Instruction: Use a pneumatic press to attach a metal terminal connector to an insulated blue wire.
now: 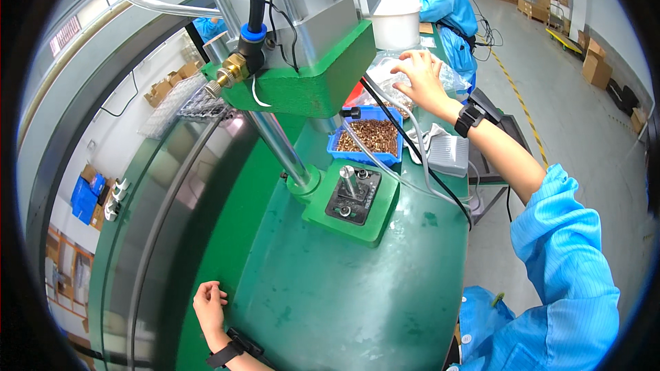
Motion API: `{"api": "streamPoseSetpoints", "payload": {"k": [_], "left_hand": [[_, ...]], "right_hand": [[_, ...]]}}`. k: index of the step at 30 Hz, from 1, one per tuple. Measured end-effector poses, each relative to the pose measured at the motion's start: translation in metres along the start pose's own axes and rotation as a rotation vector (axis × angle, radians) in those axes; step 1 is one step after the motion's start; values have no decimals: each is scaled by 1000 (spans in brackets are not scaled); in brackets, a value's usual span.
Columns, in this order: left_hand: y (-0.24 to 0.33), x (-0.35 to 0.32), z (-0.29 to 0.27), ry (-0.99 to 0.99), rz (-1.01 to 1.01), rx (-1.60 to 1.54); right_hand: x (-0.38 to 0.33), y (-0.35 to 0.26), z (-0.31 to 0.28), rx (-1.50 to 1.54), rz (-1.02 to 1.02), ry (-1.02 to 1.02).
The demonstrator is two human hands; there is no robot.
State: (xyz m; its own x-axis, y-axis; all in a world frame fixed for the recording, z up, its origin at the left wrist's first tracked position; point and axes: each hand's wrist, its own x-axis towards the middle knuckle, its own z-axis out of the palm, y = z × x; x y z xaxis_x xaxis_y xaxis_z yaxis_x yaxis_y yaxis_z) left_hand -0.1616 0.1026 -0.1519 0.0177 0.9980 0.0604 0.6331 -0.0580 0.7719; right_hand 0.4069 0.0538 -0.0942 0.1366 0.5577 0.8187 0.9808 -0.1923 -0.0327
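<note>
my right hand (pixel 421 75) reaches far across the green bench (pixel 357 295), fingers spread on a clear plastic bag (pixel 399 86) beyond the blue tray (pixel 371 137). the bag looks light, crinkly and slippery, best pinched at its edge. my left hand (pixel 208 306) rests loosely curled and empty on the bench's near edge.

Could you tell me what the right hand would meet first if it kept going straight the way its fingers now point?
Probably the clear plastic bag that the right hand is already at; beyond it stands the white bucket. Depth is hard to judge here.
</note>
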Motion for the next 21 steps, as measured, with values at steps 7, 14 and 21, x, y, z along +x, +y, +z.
{"api": "streamPoseSetpoints", "payload": {"k": [7, 14, 21], "left_hand": [[3, 0, 0, -6, 13, 0], [2, 1, -1, -24, 3, 1], [0, 1, -1, -26, -15, 6]], "right_hand": [[-12, -23, -7, -11, -203, -1], [-33, -25, -3, 60, 36, -166], [-48, -20, 16, 111, 366, -484]]}}
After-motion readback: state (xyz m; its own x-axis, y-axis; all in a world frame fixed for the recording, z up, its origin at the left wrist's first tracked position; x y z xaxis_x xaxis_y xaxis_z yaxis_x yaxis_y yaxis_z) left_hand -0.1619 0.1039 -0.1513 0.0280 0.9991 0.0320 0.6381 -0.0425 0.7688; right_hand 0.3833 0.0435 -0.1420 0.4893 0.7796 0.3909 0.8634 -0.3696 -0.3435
